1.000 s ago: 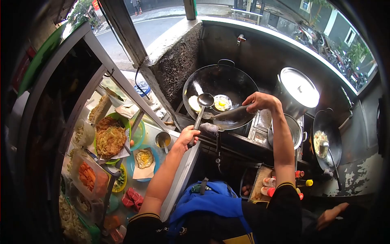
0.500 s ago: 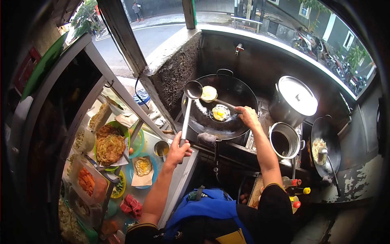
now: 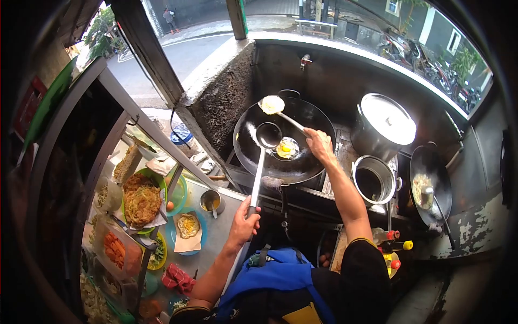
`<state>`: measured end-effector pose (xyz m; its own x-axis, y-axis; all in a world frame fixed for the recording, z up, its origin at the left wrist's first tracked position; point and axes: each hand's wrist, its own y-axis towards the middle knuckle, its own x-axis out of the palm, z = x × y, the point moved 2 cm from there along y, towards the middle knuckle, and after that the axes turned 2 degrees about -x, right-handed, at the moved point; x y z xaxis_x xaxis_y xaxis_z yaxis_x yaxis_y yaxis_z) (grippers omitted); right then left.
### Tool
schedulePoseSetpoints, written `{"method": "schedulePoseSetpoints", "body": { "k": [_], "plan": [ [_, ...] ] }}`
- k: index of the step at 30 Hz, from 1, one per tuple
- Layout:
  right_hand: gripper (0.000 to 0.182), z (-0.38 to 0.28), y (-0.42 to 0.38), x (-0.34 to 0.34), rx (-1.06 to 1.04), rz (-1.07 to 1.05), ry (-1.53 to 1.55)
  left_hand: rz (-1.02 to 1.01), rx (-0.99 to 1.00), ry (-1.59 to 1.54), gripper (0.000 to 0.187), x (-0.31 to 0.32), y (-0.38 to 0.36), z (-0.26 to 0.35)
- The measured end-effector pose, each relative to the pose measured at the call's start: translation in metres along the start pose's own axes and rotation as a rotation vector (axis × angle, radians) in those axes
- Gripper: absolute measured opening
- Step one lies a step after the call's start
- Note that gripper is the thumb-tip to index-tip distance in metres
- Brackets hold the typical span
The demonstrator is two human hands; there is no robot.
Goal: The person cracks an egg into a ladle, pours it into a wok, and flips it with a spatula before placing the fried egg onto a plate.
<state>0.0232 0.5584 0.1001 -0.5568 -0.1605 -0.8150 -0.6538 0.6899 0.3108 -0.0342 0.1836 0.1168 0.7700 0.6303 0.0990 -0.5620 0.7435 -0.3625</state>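
My left hand [image 3: 244, 227] is closed around the handle of a ladle [image 3: 268, 135], whose dark bowl hangs over the near left part of a large black wok [image 3: 313, 119]. My right hand [image 3: 319, 144] grips the handle of a spatula [image 3: 292, 123]. A pale fried egg [image 3: 272, 105] lies on the spatula's blade, near the wok's far left rim. Inside the wok, just right of the ladle bowl, sits a second fried egg [image 3: 287, 148] with a yellow yolk.
Right of the wok stand a lidded pot [image 3: 386, 127] and an open pot [image 3: 372, 181]. Another wok [image 3: 431, 183] holds food and a ladle. On the left counter are a blue plate [image 3: 202, 222] bearing a fried egg on paper, a metal cup [image 3: 212, 201] and a red cloth [image 3: 178, 279].
The ladle bowl has moved from the wok's left rim inward, close beside the egg in the wok. The spatula with its egg has risen toward the far left rim.
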Motion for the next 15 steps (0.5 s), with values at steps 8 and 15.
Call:
{"method": "schedulePoseSetpoints", "body": {
  "k": [8,15],
  "plan": [
    [0.04,-0.04,-0.011,-0.166,-0.012,-0.141,0.066,-0.168,0.199,0.224,0.067,0.09,0.01,-0.017],
    [0.04,-0.04,-0.052,-0.237,-0.075,-0.18,-0.088,-0.217,0.528,0.579,0.061,0.193,0.04,-0.041]
  ]
}}
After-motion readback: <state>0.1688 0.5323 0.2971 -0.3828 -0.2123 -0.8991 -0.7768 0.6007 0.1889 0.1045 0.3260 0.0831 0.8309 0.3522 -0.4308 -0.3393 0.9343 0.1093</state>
